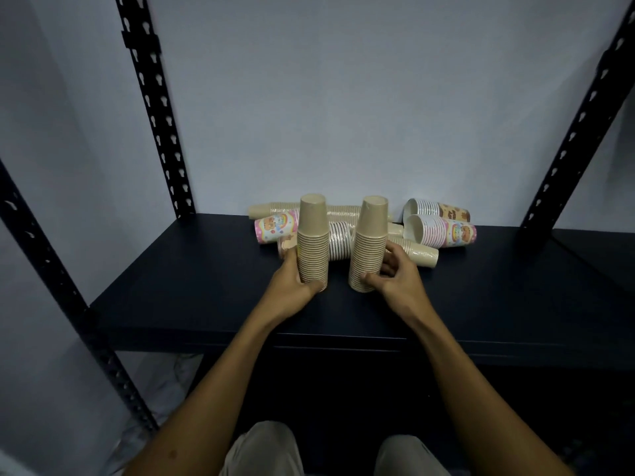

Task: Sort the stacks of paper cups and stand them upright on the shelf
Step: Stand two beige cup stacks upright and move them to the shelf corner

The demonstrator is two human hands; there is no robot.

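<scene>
Both hands, left and right, grasp upright tan cup stacks on the dark shelf.

One view only, riding on my head, wide-angle, looking forward and down. The dark shelf sits close, just in front of me, with the pale wall straight behind it. My forearms run up from the bottom edge into mid-frame. Black slotted uprights bow outward at both sides from the lens.
</scene>
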